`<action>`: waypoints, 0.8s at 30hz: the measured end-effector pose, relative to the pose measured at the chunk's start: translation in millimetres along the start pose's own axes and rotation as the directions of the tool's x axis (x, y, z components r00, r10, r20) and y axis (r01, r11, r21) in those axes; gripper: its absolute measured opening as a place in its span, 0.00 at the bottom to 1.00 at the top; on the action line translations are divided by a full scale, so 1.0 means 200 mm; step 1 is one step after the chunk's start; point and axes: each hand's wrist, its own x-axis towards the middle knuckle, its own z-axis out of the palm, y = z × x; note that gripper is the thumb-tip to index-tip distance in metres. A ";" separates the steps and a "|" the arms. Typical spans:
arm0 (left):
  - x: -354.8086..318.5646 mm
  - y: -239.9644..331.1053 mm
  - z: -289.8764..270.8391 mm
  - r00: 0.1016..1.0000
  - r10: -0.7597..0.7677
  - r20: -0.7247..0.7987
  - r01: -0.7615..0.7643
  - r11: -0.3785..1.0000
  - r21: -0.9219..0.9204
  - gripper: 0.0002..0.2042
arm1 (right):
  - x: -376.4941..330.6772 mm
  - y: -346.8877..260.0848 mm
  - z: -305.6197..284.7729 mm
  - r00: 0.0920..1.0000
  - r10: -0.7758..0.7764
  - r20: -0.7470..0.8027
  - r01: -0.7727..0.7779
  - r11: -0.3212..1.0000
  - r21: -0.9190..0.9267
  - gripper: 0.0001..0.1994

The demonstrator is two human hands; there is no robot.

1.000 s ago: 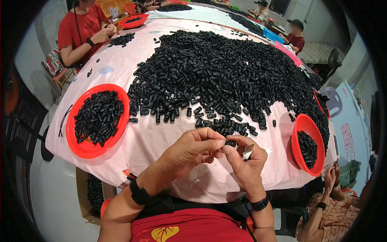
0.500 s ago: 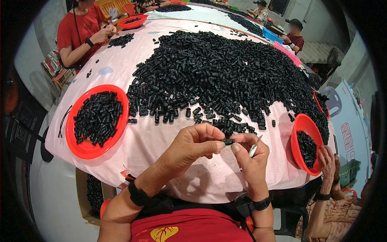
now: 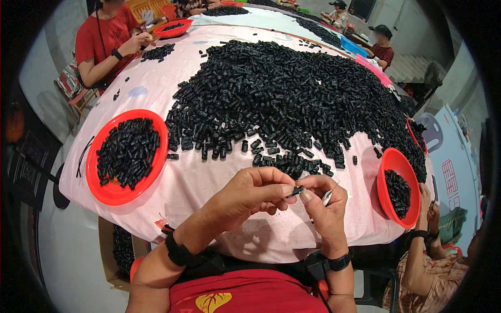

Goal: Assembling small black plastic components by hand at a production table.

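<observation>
- A small black cylindrical piece [image 3: 296,192], seemingly moulded plastic, sits between the two hands, on the near side of the black heap [image 3: 271,88] and apart from it.
- The left hand [image 3: 258,192] has thumb and forefinger clamped on the piece's left end, its other fingers curled below.
- The right hand [image 3: 324,206] pinches the opposite end between thumb and forefinger — the fingertips cover much of it, so its exact shape there cannot be told.
- A thin blade-like tool [image 3: 327,197] is tucked into the right hand, its narrow tip pointing toward the heap; keep skin clear of that edge.
- The piece looks very light and stiff, likely hard to crush; its shiny surface may feel slippery and roll in the fingers.
- Best hold, I judge: by the ends, across the round body, leaving the middle bare.
- A loose cluster of similar pieces [image 3: 292,163] lies on the pink tablecloth [image 3: 209,180], at the heap's near edge — each probably simplest to lift by its sides.
- More fill a round red basin [image 3: 117,196] left of the heap and a red bowl [image 3: 399,161] to its near right.
</observation>
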 end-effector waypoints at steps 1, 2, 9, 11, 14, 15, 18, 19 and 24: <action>0.00 0.00 0.00 1.000 0.003 0.004 -0.003 1.000 0.014 0.09 | 0.00 0.01 -0.01 1.000 -0.013 0.013 0.014 0.999 -0.029 0.09; 0.00 0.00 0.00 1.000 0.005 0.009 -0.005 1.000 0.027 0.10 | 0.00 0.00 0.00 1.000 -0.013 0.013 0.014 1.000 -0.028 0.09; 0.00 0.01 0.01 0.999 0.034 0.002 -0.034 0.997 0.070 0.10 | 0.00 -0.01 0.01 1.000 -0.006 -0.013 0.006 1.000 0.016 0.09; -0.01 0.01 0.01 0.999 0.045 -0.003 -0.044 0.993 0.111 0.10 | 0.00 0.00 0.00 1.000 0.009 -0.016 -0.009 1.000 0.019 0.09; -0.01 0.02 0.02 1.000 0.008 -0.004 -0.007 0.999 0.044 0.13 | 0.00 0.01 -0.01 0.998 0.047 -0.044 -0.046 0.998 0.041 0.09; -0.01 0.02 0.02 1.000 0.009 -0.004 -0.009 0.999 0.046 0.13 | 0.00 0.01 0.00 0.997 0.043 -0.065 -0.039 0.997 0.063 0.08; 0.00 0.01 0.01 0.993 0.114 0.039 -0.116 0.992 0.053 0.15 | -0.01 0.00 0.00 0.996 0.027 -0.091 -0.022 0.999 0.049 0.07; 0.00 0.00 0.01 0.990 0.130 0.047 -0.132 0.990 0.058 0.15 | -0.01 0.00 0.00 0.995 0.016 -0.096 -0.014 1.000 0.012 0.07; 0.03 -0.04 -0.01 0.984 0.176 0.037 -0.178 0.983 0.054 0.14 | -0.01 -0.03 0.04 0.990 -0.099 -0.098 0.084 0.986 -0.142 0.08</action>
